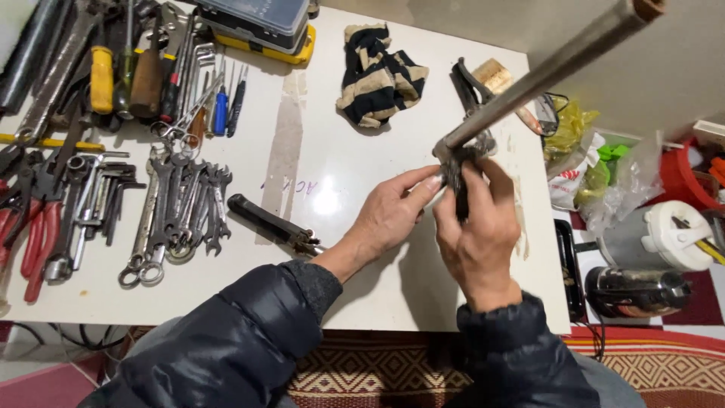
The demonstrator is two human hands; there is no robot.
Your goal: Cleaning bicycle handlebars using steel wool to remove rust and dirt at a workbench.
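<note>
The right hand [477,240] has its grip closed around a small dark part [456,181] at the lower end of a long metal pipe [544,74], which slants up and away to the right above the white table [317,227]. The left hand [393,215] pinches the same dark part from the left with fingertips [430,180] and thumb. Just left of the left wrist lies a black-handled tool [272,224]. Farther left, a fan of wrenches [181,215] and red pliers [38,242]. Behind the hands, a striped cloth [377,75].
</note>
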